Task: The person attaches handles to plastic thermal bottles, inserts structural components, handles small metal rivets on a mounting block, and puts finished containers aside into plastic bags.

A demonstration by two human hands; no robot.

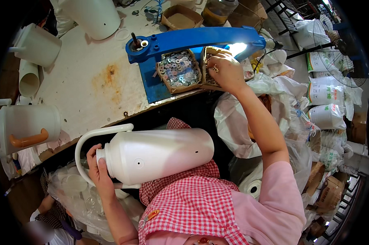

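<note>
Person at a workbench (80,61), big white jug (172,153) lying on its side across the lap, off the bench, just below the near edge. Its neck faces left; a white handle (81,143) bows out around that end. Left hand (98,171): fingers clamped on the neck, inside the handle's loop. Right hand (227,72): reaching over the near edge into a cardboard box (212,87) of small brass-coloured parts (209,76), fingers bent and close together among them; can't tell if one is pinched.

Touching that box on its left, a second carton (180,89) full of flat metal washers (177,65), also by the near edge, toward the surface's right end. Blue machine (196,38) behind both, its long arm running left to right, lit at the right end. Rusty stain (111,75) mid-surface. Jug with orange grip (29,138) at the left edge. White plastic bag (233,122) below the right forearm.
</note>
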